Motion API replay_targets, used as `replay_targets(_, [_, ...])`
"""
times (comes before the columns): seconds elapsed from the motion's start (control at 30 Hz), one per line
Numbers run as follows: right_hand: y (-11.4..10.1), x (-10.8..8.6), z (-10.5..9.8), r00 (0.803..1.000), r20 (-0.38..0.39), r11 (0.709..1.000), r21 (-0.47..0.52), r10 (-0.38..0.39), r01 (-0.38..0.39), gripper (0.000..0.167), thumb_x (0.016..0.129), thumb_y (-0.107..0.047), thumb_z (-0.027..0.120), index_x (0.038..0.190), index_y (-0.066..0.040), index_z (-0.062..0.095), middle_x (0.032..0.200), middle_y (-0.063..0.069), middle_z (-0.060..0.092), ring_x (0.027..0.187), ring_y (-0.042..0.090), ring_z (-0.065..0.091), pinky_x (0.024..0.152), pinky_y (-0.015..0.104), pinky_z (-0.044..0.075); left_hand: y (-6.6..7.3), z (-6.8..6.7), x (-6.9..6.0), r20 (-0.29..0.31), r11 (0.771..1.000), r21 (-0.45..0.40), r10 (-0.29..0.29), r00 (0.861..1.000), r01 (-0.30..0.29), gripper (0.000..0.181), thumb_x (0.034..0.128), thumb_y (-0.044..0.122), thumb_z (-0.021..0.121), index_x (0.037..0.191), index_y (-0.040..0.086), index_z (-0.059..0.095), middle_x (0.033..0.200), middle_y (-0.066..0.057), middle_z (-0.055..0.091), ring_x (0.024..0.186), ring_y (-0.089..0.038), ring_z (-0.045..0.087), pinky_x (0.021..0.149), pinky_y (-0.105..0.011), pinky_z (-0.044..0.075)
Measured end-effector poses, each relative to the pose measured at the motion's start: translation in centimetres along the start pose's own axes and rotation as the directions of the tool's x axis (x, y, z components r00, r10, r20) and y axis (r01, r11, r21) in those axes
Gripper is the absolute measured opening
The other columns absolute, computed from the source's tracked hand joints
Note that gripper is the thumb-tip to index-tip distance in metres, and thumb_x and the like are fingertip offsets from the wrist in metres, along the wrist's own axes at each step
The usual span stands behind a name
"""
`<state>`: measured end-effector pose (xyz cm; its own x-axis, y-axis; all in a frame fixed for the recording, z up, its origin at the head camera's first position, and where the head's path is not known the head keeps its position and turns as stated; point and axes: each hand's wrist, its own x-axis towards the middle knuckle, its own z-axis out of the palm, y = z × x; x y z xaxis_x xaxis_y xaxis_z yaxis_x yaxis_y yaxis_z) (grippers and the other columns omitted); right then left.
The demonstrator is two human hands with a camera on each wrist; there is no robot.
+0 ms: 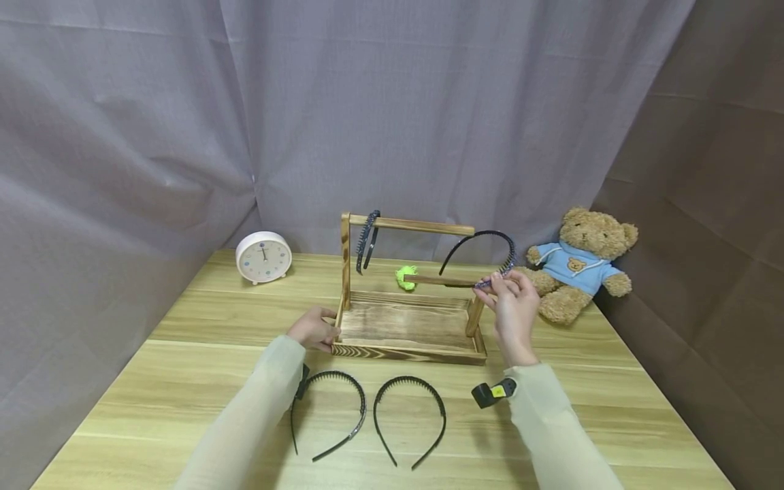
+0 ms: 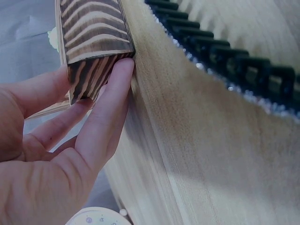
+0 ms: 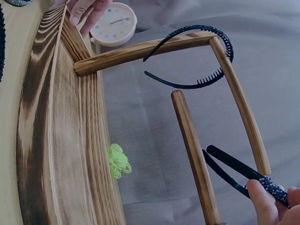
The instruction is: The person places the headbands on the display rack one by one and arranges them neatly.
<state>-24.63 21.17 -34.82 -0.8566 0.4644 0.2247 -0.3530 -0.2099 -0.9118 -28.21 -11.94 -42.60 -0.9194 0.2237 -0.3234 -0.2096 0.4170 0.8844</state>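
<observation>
A wooden headband rack (image 1: pixel 410 354) with a tray base and two bars stands on the table. My left hand (image 1: pixel 314 329) grips the tray's left end, its thumb and fingers on either side of the corner (image 2: pixel 96 30) in the left wrist view. A dark toothed headband (image 1: pixel 367 238) hangs near the left end of the upper bar. My right hand (image 1: pixel 516 309) pinches a second, glittery headband (image 1: pixel 510 252) by the lower bar's right end; its two tips show beside that bar in the right wrist view. Two more black headbands (image 1: pixel 363 401) (image 1: pixel 409 379) lie in front of the rack.
A white round clock (image 1: pixel 264 258) stands at the back left. At the back right sits a teddy bear (image 1: pixel 576 265) in a blue top, close to my right hand. Behind the rack lies a bright green yarn-like bundle (image 1: pixel 404 278). Grey curtains (image 1: pixel 429 122) hang behind the table.
</observation>
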Motion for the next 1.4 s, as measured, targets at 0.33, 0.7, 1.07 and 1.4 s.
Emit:
replay_targets(0.33, [-0.1, 0.1, 1.3, 0.999, 0.024, 0.999, -0.005, -0.032, 0.032, 0.004, 0.096, 0.0, 0.057, 0.097, -0.001, 0.053, 0.081, 0.002, 0.065, 0.071, 0.014, 0.066, 0.073, 0.03, 0.063, -0.1, 0.0, 0.0, 0.003, 1.0, -0.022, 0.001, 1.0, -0.001, 0.054, 0.097, -0.003, 0.053, 0.145, -0.013, 0.031, 0.095, -0.014, 0.056, 0.069, -0.014, 0.053, 0.077, -0.04, 0.063])
replay_targets(0.7, [0.4, 0.2, 2.5, 0.997, 0.045, 0.998, 0.022, -0.059, 0.058, 0.011, 0.094, 0.002, 0.06, 0.092, -0.003, 0.05, 0.073, 0.002, 0.065, 0.071, 0.016, 0.067, 0.068, 0.029, 0.064, -0.2, 0.0, 0.1, 0.001, 1.0, -0.018, 0.005, 1.0, -0.004, 0.054, 0.0967, -0.003, 0.054, 0.144, -0.014, 0.03, 0.092, -0.014, 0.056, 0.069, -0.015, 0.054, 0.078, -0.041, 0.063])
replay_targets(1.07, [0.4, -0.4, 3.5, 0.996, 0.085, 0.999, -0.032, -0.032, 0.035, 0.01, 0.095, -0.001, 0.06, 0.098, 0.0, 0.05, 0.079, -0.001, 0.066, 0.076, 0.014, 0.067, 0.076, 0.033, 0.063, -0.3, 0.0, 0.3, 0.006, 1.0, -0.018, -0.004, 1.0, 0.004, 0.055, 0.0966, -0.003, 0.053, 0.145, -0.014, 0.03, 0.089, -0.013, 0.056, 0.069, -0.014, 0.054, 0.078, -0.041, 0.063])
replay_targets(1.4, [0.5, -0.4, 4.7, 0.997, 0.074, 0.999, -0.009, -0.035, 0.036, 0.01, 0.094, 0.001, 0.061, 0.093, -0.005, 0.052, 0.079, 0.004, 0.066, 0.073, 0.013, 0.068, 0.073, 0.031, 0.063, -0.4, -0.1, 0.4, 0.003, 1.0, 0.011, -0.011, 1.0, 0.011, 0.054, 0.0974, 0.0, 0.054, 0.145, -0.012, 0.031, 0.085, -0.011, 0.055, 0.067, -0.013, 0.055, 0.077, -0.039, 0.063])
